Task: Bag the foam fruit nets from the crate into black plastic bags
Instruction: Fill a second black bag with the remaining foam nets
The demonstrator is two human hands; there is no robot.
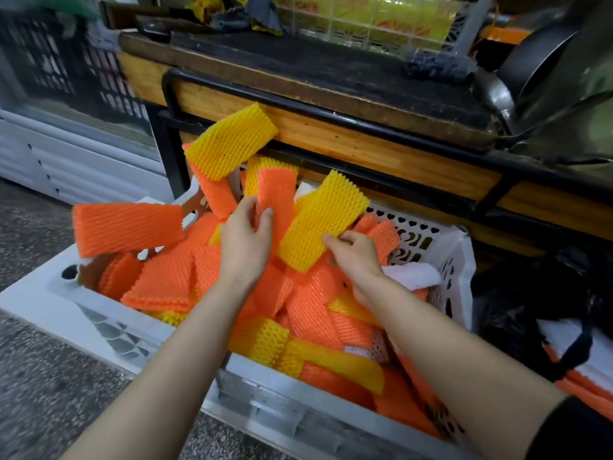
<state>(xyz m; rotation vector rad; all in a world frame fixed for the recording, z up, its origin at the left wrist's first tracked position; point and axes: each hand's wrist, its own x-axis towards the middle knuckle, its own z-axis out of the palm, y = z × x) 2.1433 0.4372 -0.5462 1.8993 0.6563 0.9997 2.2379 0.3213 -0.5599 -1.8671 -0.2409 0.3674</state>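
A white plastic crate (99, 327) on the floor is heaped with orange and yellow foam fruit nets (159, 283). My left hand (245, 240) grips a bunch of nets above the pile, with an orange net (277, 197) and a yellow net (229, 141) fanning up from it. My right hand (355, 257) pinches the lower edge of another yellow net (323, 217), which is raised and tilted beside the bunch. A black plastic bag (530, 313) lies to the right of the crate, with orange and white nets showing in its mouth.
A wooden cart with a black metal frame (331, 104) stands right behind the crate. Dark crates (49, 61) sit at the back left above a white panelled wall. A black pan (537, 58) rests on the cart's right end. The floor (49, 393) is grey speckled stone.
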